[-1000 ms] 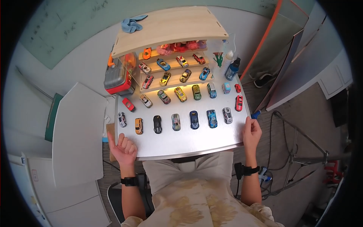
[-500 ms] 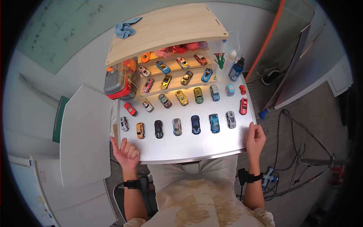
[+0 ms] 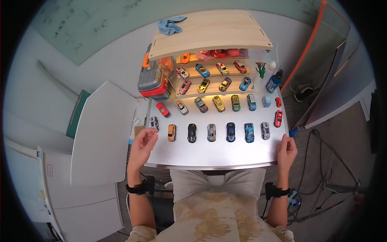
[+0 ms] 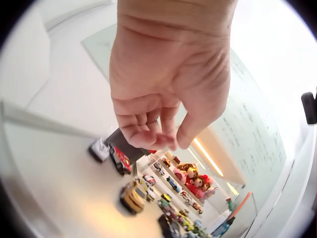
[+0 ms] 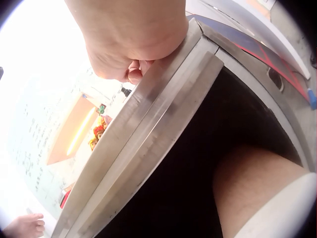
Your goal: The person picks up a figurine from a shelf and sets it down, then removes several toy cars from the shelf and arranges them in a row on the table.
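Note:
My left hand (image 3: 143,147) is over the table's left front corner, its fingers loosely bent and its thumb close to the fingertips. Nothing shows between them in the left wrist view. A white-and-dark toy car (image 3: 154,123) stands just beyond those fingertips, with an orange toy car (image 3: 172,133) to its right. At the table's right edge rests my right hand (image 3: 287,151), fingers loosely curled and holding nothing. The nearest toy cars to it are a red one (image 3: 278,118) and a silver one (image 3: 265,130). More toy cars line the silver tabletop (image 3: 213,155), among them a black one (image 3: 192,133).
Behind the rows stands a lit wooden shelf (image 3: 213,90) carrying several toy cars and plush dolls. A blue cloth (image 3: 169,26) lies on its top board. A grey-and-red toolbox (image 3: 155,76) is left of it, a blue bottle (image 3: 274,81) right of it.
My left hand has turned over and moved forward toward the white-and-dark car; its index finger pointed out before. The head view has swung left. The right hand stays at the table edge.

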Action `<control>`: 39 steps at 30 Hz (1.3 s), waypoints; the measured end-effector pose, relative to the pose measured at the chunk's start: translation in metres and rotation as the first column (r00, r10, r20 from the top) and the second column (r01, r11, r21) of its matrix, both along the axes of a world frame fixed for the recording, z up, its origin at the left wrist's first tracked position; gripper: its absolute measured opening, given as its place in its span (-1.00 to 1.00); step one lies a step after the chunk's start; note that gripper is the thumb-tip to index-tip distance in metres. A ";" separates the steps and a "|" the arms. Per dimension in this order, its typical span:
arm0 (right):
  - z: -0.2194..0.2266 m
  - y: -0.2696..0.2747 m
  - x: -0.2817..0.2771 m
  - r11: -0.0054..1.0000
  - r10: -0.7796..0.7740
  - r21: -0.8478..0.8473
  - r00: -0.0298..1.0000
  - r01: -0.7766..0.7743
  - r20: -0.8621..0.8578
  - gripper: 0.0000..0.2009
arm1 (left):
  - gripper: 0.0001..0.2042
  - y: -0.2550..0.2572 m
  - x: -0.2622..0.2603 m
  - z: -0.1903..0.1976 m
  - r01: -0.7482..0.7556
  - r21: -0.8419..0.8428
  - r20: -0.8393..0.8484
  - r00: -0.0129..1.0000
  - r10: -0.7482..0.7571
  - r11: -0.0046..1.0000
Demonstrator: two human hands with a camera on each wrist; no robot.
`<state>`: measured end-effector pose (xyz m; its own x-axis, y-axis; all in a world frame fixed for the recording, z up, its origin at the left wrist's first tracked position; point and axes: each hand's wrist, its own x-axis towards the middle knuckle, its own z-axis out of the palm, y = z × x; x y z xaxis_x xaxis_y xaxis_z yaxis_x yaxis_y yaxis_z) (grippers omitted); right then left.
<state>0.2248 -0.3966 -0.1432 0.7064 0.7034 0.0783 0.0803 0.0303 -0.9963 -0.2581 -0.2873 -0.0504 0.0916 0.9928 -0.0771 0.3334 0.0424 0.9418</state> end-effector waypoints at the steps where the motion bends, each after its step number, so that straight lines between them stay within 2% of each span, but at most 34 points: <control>1: 0.002 0.000 0.000 1.000 -0.002 -0.003 1.000 0.002 0.009 -0.67 | -0.65 0.010 -0.013 0.000 0.100 0.144 -0.254 0.965 -0.061 0.985; 4: -0.001 0.000 0.002 1.000 -0.012 -0.014 1.000 0.012 0.013 -0.67 | -0.54 0.033 -0.018 0.016 0.273 0.306 -0.481 0.871 -0.099 0.912; 7: 0.001 -0.003 0.002 0.999 0.010 -0.034 0.998 -0.009 0.054 -0.71 | -0.41 0.053 -0.026 0.008 0.337 0.256 -0.565 0.813 -0.142 0.906; 10: 0.013 0.000 0.006 0.995 0.070 -0.075 0.997 -0.073 -0.033 -0.82 | -0.35 0.066 -0.028 -0.001 0.333 0.136 -0.573 0.795 -0.200 0.933; 13: 0.037 0.014 0.009 0.994 0.085 -0.089 0.953 -0.061 0.290 -0.80 | -0.33 0.075 -0.029 -0.007 0.306 0.048 -0.580 0.783 -0.222 0.951; 14: 0.040 0.019 0.017 0.988 0.108 -0.138 0.937 -0.064 0.333 -0.70 | -0.33 0.077 -0.028 -0.009 0.306 0.034 -0.589 0.775 -0.228 0.951; 17: 0.053 0.041 0.025 0.973 0.170 -0.224 0.833 -0.057 0.526 -0.62 | -0.34 0.080 -0.031 -0.008 0.313 0.010 -0.606 0.758 -0.243 0.950; 19: 0.065 0.053 0.023 0.937 0.253 -0.345 0.774 -0.048 0.580 -0.58 | -0.35 0.080 -0.032 -0.008 0.333 0.012 -0.603 0.755 -0.259 0.943; 22: 0.055 0.065 0.023 0.929 0.290 -0.368 0.704 -0.043 0.648 -0.59 | -0.35 0.076 -0.030 -0.003 0.343 -0.015 -0.589 0.756 -0.286 0.939; 26: 0.064 0.056 0.021 0.889 0.364 -0.451 0.709 -0.072 0.604 -0.59 | -0.35 0.063 -0.026 0.008 0.358 -0.039 -0.588 0.747 -0.311 0.933; 32: 0.066 0.029 0.008 0.901 0.394 -0.396 0.717 -0.177 0.575 -0.62 | -0.32 0.053 -0.020 0.005 0.401 -0.055 -0.566 0.742 -0.359 0.914; 35: 0.066 0.028 -0.003 0.890 0.438 -0.368 0.725 -0.268 0.531 -0.59 | -0.32 0.049 -0.006 0.007 0.437 -0.051 -0.560 0.731 -0.388 0.898; 39: 0.068 0.028 -0.017 0.867 0.483 -0.391 0.709 -0.308 0.513 -0.53 | -0.33 0.045 0.013 0.006 0.465 -0.036 -0.531 0.741 -0.411 0.885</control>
<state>0.2073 -0.3683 -0.0747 0.2344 0.9609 0.1475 0.6792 -0.0533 -0.7320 -0.2447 -0.2422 -0.0446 0.4923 0.8575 -0.1493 0.7230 -0.3074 0.6186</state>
